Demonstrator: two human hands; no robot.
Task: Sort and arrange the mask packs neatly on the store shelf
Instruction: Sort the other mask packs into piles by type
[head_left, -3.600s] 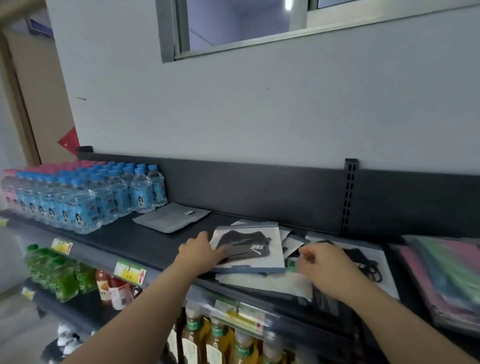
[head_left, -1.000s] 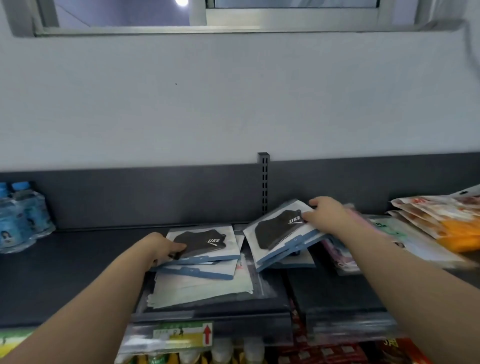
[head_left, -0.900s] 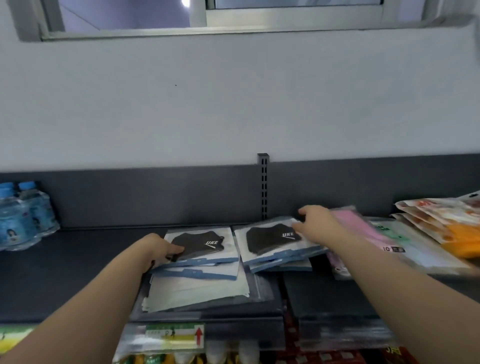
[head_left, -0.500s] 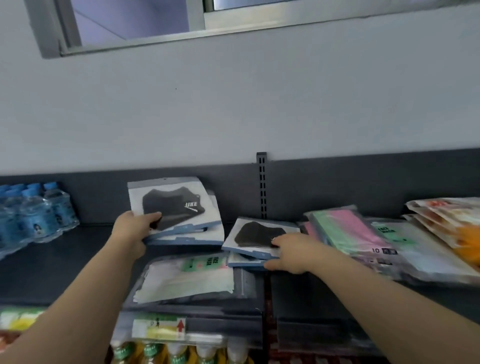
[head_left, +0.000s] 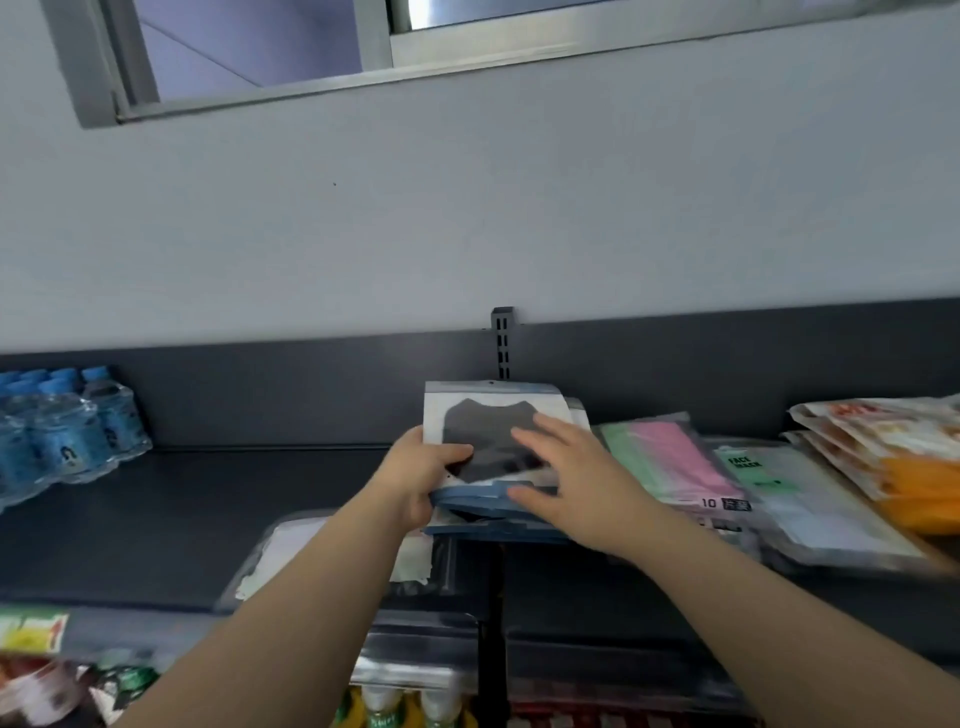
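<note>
My left hand (head_left: 415, 478) grips the left edge of a stack of black mask packs (head_left: 488, 415), white cards with blue bottom strips, tilted up over the middle of the dark shelf (head_left: 182, 514). My right hand (head_left: 566, 483) lies flat with fingers spread on the front of the top pack, thumb at the blue strip. More blue-edged packs (head_left: 498, 532) lie flat just beneath. A clear pack of pale masks (head_left: 280, 556) rests on the shelf under my left forearm.
Pink and green mask packs (head_left: 670, 462) and a clear "face mask" pack (head_left: 789, 499) lie to the right, with orange packets (head_left: 893, 457) at the far right. Blue-capped water bottles (head_left: 62, 431) stand at the left. Bottled drinks fill the lower shelf (head_left: 405, 706).
My left hand carried its black mask packs rightward from the left side onto the pile by the right hand. My right hand rose from the lying pack onto the front of that stack.
</note>
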